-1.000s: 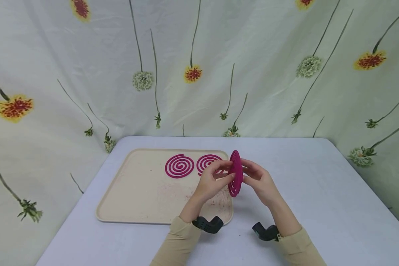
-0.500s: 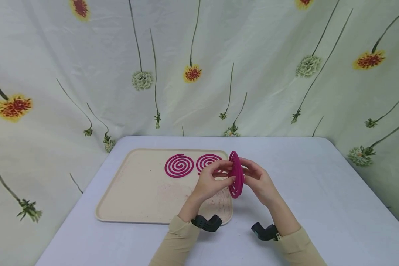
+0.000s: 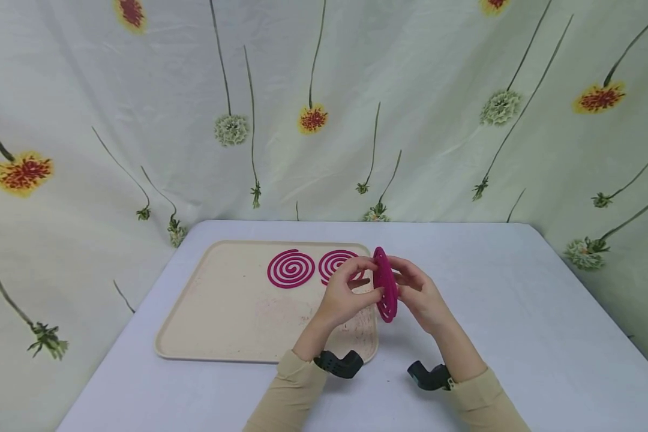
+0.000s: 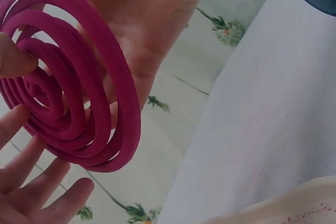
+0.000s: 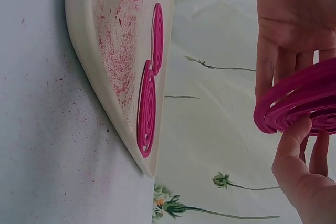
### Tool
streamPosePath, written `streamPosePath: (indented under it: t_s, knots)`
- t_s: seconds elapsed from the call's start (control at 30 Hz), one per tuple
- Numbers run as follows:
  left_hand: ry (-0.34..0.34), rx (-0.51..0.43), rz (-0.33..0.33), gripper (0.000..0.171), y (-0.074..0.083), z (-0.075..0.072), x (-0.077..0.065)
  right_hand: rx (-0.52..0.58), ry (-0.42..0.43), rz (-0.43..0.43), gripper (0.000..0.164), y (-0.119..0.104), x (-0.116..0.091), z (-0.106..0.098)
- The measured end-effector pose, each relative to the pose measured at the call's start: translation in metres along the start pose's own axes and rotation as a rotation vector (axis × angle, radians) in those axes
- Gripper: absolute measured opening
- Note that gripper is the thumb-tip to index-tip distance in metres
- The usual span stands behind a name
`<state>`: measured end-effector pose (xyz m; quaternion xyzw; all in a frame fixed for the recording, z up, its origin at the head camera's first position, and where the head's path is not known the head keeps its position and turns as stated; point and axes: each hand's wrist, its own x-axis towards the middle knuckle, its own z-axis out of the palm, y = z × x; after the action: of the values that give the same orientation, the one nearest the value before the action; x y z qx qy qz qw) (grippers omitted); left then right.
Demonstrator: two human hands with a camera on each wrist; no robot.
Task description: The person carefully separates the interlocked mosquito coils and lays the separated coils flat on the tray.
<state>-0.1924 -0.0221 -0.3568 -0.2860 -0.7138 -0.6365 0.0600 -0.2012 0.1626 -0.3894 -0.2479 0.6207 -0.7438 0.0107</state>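
Observation:
Both hands hold a magenta mosquito coil on edge, above the tray's right end. It looks layered, with gaps between its rings in the left wrist view. From the left, my left hand pinches it between thumb and fingers. My right hand grips its other side with bent fingers, and its fingertips are partly hidden by the coil. In the right wrist view the coil lies between the two hands. Two flat mosquito coils rest on the tray: a left coil in full sight and a right coil partly behind my left hand.
A beige tray with reddish crumbs stands on the white table. Behind it hangs a flowered cloth. Black cameras sit on the left wrist and right wrist.
The held coil has tilted slightly, its lower edge shifting right. Both hands stay almost in place and keep hold of it. The coils on the tray have not moved.

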Motion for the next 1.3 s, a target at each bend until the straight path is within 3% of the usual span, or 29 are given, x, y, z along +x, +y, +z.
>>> streamPosePath:
  t_s: [0.27, 0.5, 0.57, 0.83, 1.1, 1.3]
  knots:
    - [0.010, 0.048, 0.018, 0.040, 0.000, 0.001, 0.000, -0.035, -0.031, -0.012, 0.054, -0.002, 0.001, -0.003]
    - [-0.013, 0.048, 0.024, 0.038, -0.032, -0.001, 0.004, -0.072, -0.060, -0.009, 0.057, -0.006, 0.001, -0.007]
    - [-0.018, 0.045, 0.025, 0.037, -0.035, -0.002, 0.005, -0.080, -0.066, -0.007, 0.057, -0.007, 0.001, -0.008]
    - [0.001, 0.039, 0.065, 0.043, -0.036, -0.001, 0.005, -0.060, -0.111, -0.041, 0.054, -0.009, 0.000, -0.009]
    - [0.001, 0.055, 0.033, 0.043, -0.035, -0.001, 0.005, -0.047, -0.116, -0.055, 0.053, -0.006, -0.001, -0.007]
    - [-0.007, 0.052, 0.047, 0.045, -0.031, -0.001, 0.003, -0.050, -0.104, -0.061, 0.053, -0.007, -0.001, -0.006]
